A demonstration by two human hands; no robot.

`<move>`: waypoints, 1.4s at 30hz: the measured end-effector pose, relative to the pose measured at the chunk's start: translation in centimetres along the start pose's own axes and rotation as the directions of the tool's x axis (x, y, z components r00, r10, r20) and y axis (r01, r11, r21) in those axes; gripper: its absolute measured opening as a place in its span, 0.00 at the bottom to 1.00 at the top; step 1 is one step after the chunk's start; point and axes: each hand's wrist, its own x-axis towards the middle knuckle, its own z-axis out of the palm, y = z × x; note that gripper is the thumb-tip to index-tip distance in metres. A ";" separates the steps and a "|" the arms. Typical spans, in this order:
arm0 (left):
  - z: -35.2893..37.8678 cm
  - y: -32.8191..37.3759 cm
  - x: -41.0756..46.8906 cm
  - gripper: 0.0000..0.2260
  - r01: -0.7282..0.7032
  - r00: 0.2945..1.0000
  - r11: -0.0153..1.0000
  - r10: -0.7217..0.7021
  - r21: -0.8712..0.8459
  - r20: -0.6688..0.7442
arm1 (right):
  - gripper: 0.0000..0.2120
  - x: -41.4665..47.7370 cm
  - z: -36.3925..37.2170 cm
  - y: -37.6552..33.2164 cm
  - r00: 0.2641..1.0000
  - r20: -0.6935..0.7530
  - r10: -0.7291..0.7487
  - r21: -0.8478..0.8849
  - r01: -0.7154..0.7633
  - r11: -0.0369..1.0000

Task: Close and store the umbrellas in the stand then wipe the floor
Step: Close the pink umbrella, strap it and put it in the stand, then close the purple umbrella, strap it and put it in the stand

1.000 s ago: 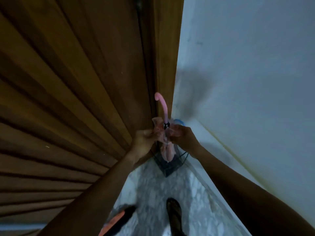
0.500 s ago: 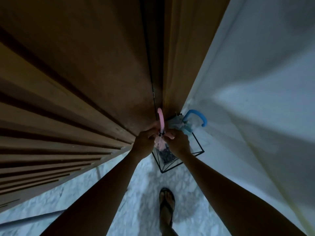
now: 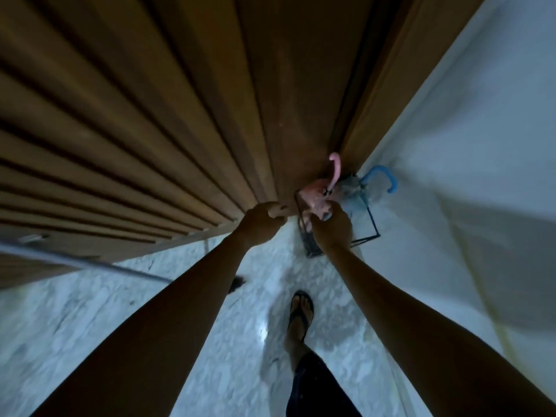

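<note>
Pink nylon, thin and limp, bunched loosely about a slim shaft: the pink umbrella (image 3: 316, 194), standing nearly upright inside the black wire stand (image 3: 310, 246), tucked into the corner between wooden door (image 3: 180, 115) and white wall (image 3: 481, 145). Shares that stand with the blue umbrella (image 3: 379, 169), just beside it or touching, both hooked handles poking up above the wire rim. Looks light, probably an easy one-handed lift; possibly wet as well, hence slick on the cloth and apt to slide through a loose pinch. Stiff along the shaft, floppy everywhere in the canopy, with thin ribs underneath liable to snag on the wire or kink under force. Best taken by the curved pink handle (image 3: 337, 173) for lifting or lowering; by the gathered folds only for tidying or wrapping the strap. Right hand (image 3: 332, 228) over the stand's near edge, fingers (image 3: 322, 213) curled into the lower pink folds, apparently pinching cloth rather than shaft. Left hand (image 3: 261, 219) apart from both umbrellas, just beside the door, clenched with fingertips tucked under; cannot tell of anything held inside that fist. Seems near the end of the storing step, with wiping of the pale marble floor (image 3: 150, 326) not yet begun. Worth minding: an open-sided stand, perhaps light enough to tip under a sideways tug.
</note>
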 end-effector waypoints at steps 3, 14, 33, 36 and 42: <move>-3.7 -4.5 -6.7 0.14 0.025 0.995 0.996 -0.033 -0.086 -0.091 | 0.12 -5.0 2.3 -3.4 0.976 0.168 -0.140 -0.023 0.146 0.989; -10.3 -31.9 -45.5 0.09 -0.031 0.712 0.777 -0.424 -0.628 -0.560 | 0.07 -40.3 21.7 -13.7 0.515 0.738 -0.437 0.142 0.514 0.846; 8.4 -69.9 -93.8 0.11 -0.404 -0.090 0.296 -0.954 -0.865 -0.285 | 0.08 -102.6 44.7 0.6 -0.392 0.920 -0.015 0.347 0.794 0.499; 8.8 -75.6 -95.9 0.11 -0.436 -0.111 0.238 -0.971 -0.868 -0.210 | 0.08 -108.3 50.0 2.5 -0.447 0.891 0.087 0.361 0.810 0.463; 8.3 -85.5 -101.2 0.09 -0.472 -0.163 0.096 -0.986 -0.876 -0.020 | 0.08 -119.6 59.8 4.7 -0.458 0.842 0.287 0.348 0.865 0.361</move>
